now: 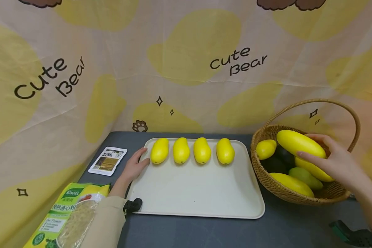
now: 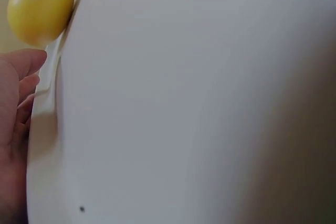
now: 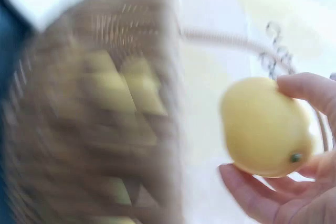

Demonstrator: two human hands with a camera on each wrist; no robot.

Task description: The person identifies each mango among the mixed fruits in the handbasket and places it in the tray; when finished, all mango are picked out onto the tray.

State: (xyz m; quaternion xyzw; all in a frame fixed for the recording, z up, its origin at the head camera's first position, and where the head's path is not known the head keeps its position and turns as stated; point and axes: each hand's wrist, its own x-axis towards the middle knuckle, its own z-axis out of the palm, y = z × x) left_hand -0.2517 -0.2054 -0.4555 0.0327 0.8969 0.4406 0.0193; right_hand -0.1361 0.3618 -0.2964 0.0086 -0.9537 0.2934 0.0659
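A yellow mango [image 1: 300, 144] is held in my right hand [image 1: 339, 162], thumb on one side and fingers on the other, above the wicker basket [image 1: 282, 193]. In the right wrist view the same mango [image 3: 265, 127] shows its green stem spot, apart from the blurred basket. My left hand [image 1: 136, 167] rests at the left rim of a white tray [image 1: 198, 193], its fingers near the leftmost of several yellow mangoes [image 1: 159, 151] lined up along the tray's far side. The left wrist view shows one yellow mango [image 2: 42, 9] just beyond the thumb.
Inside the basket lie a lemon-like yellow fruit [image 1: 266, 149], dark green fruits [image 1: 274, 163], a green mango [image 1: 306, 178] and more yellow fruit [image 1: 292, 185]. Its tall handle [image 1: 316, 100] arches overhead. At left are a white packet [image 1: 107, 161] and a Knorr pasta bag [image 1: 69, 213].
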